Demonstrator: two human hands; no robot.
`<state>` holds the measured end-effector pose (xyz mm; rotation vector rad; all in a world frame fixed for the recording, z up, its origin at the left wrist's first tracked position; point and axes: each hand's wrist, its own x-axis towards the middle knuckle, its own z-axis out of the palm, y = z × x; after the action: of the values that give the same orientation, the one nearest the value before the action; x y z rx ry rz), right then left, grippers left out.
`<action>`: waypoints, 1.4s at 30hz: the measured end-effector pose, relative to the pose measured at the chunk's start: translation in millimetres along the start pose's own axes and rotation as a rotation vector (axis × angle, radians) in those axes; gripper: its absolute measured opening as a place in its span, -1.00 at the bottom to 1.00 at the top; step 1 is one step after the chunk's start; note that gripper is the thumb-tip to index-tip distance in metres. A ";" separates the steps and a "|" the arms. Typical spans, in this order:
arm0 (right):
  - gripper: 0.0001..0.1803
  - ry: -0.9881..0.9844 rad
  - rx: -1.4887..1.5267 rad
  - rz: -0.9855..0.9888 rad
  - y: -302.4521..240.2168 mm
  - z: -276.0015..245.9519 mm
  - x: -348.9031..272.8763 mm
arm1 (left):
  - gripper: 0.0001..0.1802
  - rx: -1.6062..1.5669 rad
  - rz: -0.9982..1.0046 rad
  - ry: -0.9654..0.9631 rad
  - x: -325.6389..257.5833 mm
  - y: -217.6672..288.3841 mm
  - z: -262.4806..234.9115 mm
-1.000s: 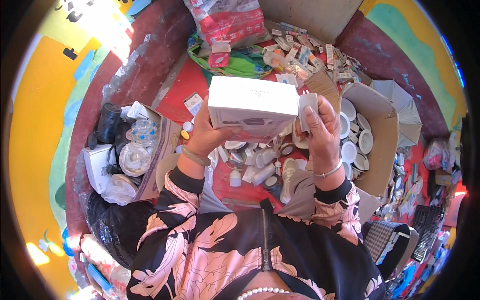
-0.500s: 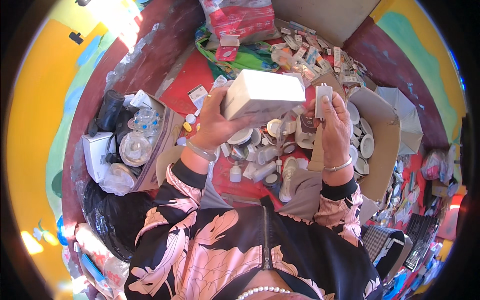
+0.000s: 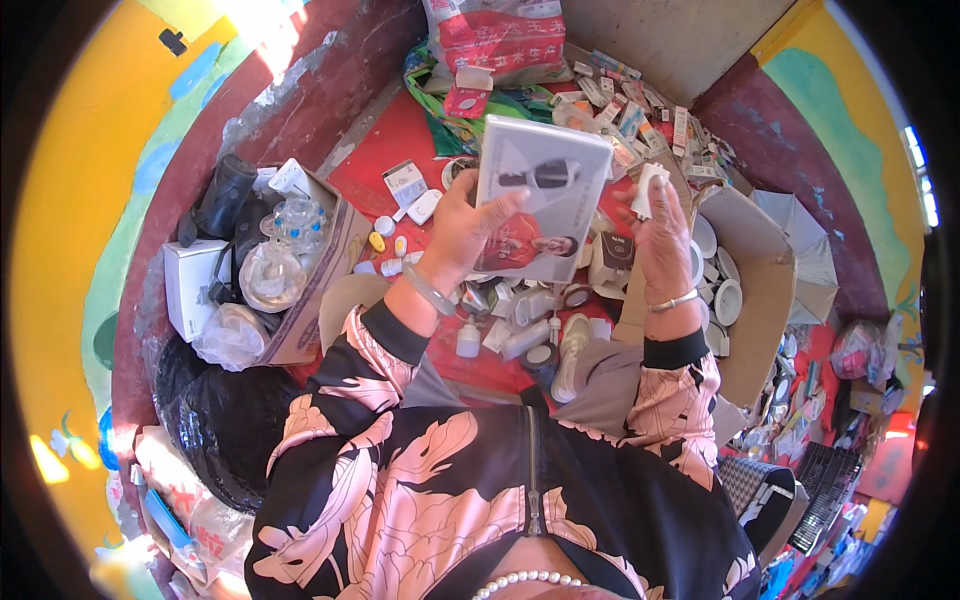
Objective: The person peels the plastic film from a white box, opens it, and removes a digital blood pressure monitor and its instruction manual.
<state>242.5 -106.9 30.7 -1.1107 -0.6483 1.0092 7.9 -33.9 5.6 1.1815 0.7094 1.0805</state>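
My left hand is closed round the left edge of a white box, its thumb lying on the broad face. That face carries a printed picture of a person in red and a dark oval device, and it is turned up towards me. My right hand holds a small white plug adapter at its fingertips, just right of the box and apart from it. The fingers cover part of the adapter. Under both hands lies a heap of small white fittings and bottles.
A cardboard box at the left holds clear dishes and black items. To the right, another cardboard box holds round white fittings. Small cartons pile up at the back beside a red-and-white bag. A black plastic bag sits at lower left.
My left hand has tilted the white box up, so its printed broad face shows instead of the plain side. My right hand has turned the plug adapter, staying in about the same place.
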 end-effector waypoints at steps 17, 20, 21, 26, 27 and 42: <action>-0.59 -0.107 0.482 0.272 19.7 23.4 -107.4 | -0.44 -0.016 -0.187 -0.190 -108.5 45.4 23.0; -0.55 -0.156 0.580 0.397 14.8 32.2 -139.5 | -0.52 -0.005 -0.131 -0.204 -125.1 56.4 26.4; -0.54 -0.178 0.581 0.423 13.4 30.4 -147.4 | -0.53 -0.015 -0.117 -0.221 -130.4 61.3 28.4; -0.47 -0.234 0.681 0.524 40.0 24.9 -164.5 | -0.53 0.087 -0.087 -0.325 -153.4 83.9 32.6; -0.48 -0.227 0.665 0.515 38.9 25.8 -170.1 | -0.51 0.074 -0.114 -0.328 -155.4 85.0 32.4; -0.47 -0.265 0.559 0.468 50.3 38.4 -202.8 | -0.09 -0.013 -0.082 -0.361 -149.5 84.0 18.4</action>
<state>107.0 -268.8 6.8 -0.6414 -0.2759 1.6405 -53.1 -178.4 77.3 1.2823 0.4639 0.7745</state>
